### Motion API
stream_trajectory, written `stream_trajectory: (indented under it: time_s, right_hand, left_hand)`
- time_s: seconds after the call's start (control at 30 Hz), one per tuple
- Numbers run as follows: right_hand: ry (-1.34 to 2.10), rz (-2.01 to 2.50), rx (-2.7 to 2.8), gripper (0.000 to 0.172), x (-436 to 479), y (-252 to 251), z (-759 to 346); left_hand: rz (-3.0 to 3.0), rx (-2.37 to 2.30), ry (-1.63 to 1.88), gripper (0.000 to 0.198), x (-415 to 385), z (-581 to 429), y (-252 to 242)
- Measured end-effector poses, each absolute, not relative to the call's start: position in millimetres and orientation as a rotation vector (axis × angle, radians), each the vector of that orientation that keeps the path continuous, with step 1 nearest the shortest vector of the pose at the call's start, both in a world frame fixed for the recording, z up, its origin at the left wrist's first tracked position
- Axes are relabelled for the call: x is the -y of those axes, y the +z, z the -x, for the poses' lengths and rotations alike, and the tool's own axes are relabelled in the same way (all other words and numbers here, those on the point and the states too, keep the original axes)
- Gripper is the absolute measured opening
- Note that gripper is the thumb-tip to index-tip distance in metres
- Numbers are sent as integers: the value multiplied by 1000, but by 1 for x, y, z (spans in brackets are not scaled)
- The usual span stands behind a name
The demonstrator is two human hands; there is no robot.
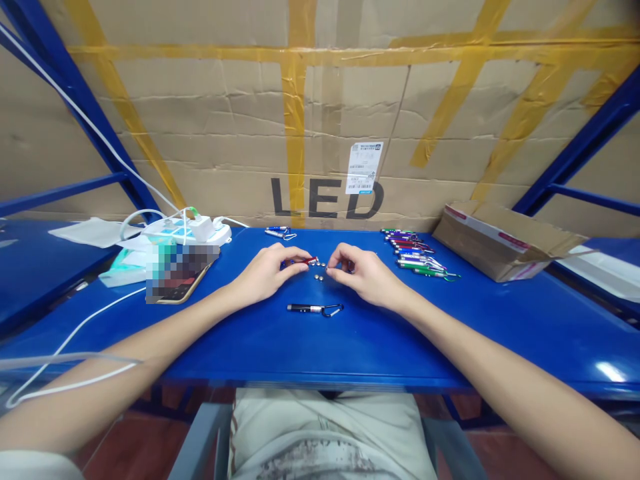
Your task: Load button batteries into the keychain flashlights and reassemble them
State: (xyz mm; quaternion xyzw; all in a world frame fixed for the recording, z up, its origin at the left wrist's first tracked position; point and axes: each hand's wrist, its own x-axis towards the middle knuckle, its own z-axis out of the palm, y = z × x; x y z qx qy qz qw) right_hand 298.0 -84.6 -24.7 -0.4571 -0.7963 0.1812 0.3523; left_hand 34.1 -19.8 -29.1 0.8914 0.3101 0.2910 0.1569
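Note:
My left hand holds a small red keychain flashlight between thumb and fingers, most of it hidden by them. Facing it, my right hand has thumb and index finger pinched at a tiny silver button cell, partly covered by the fingertips. Between the hands, a few more button cells lie on the blue table. Closer to me rests a black keychain flashlight with a carabiner clip, touched by neither hand.
Several coloured keychain flashlights lie in a row at right, beside an open cardboard box. Two more flashlights lie at the back. On the left are a phone, a white power strip and loose cables. A large carton stands behind.

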Motion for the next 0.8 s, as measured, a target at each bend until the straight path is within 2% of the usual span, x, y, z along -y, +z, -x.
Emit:
stream_trajectory:
  time_s: [0.2,0.4,0.8]
  right_hand:
    - [654,1015,1896,19,81,-24,-297]
    - [691,1009,1832,17,82,-23,-295]
    - [377,957,1900,10,92,-22,-290]
  left_hand:
    - [-2240,-739,771,37,26,-40,-30]
    - [-2135,-683,754,38,31,-43,-31]
    - [-2129,-637,844,31,39,-49,-31]
